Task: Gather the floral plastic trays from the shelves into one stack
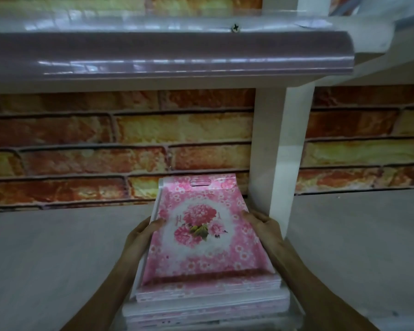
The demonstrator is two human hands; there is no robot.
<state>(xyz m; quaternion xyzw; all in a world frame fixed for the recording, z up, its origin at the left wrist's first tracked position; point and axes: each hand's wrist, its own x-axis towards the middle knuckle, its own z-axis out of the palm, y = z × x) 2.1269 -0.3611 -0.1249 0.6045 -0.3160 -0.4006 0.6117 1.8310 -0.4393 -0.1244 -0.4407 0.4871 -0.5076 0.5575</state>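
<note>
- We are holding the top pink floral tray (pixel 198 232) at lower centre of the frame, between both our hands.
- Our left hand (pixel 141 237) is gripping its left rim, thumb lying on the printed face, fingers curled under the edge.
- Our right hand (pixel 263 226) is gripping the right rim, fingers curled over it.
- The tray is sitting on the stack of floral trays (pixel 208 304), on the grey shelf (pixel 58 247) just beside the white post (pixel 280 151).
- The brick-patterned wall (pixel 117 144) is filling the middle band.
</note>
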